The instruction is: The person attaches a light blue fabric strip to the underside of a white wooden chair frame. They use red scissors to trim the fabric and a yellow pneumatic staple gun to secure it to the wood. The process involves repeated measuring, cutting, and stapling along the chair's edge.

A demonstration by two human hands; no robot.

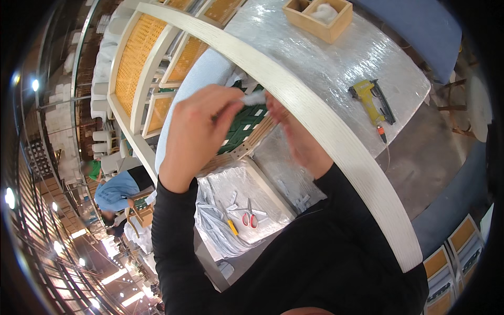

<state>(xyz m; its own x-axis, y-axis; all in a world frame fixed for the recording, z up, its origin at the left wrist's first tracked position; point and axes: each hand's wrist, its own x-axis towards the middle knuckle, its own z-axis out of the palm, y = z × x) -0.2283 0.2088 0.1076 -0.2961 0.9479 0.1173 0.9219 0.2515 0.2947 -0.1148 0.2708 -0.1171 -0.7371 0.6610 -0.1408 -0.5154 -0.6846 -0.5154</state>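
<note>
My left hand (pixel 198 128) is closed, with thumb and fingers pinching a short pale strip (pixel 254 98). At the strip's other end, the bent fingertips of my right hand (pixel 296 134) close on it; this hand is a little blurred. Both hands are above dark green woven webbing (pixel 244 126) in a wooden seat frame (pixel 255 137). Light blue upholstery (pixel 181 97) borders the webbing beyond my left hand. A curved whitewashed wooden rail (pixel 310 100) arches past my right hand and forearm.
A yellow staple gun (pixel 370 100) with a hose and a wooden box (pixel 320 23) holding white fluff rest on the plastic-wrapped table (pixel 294 39). Below are red-handled scissors (pixel 250 216), a yellow cutter (pixel 232 227) and grey strips (pixel 212 223). Co-workers (pixel 121 190) are at left.
</note>
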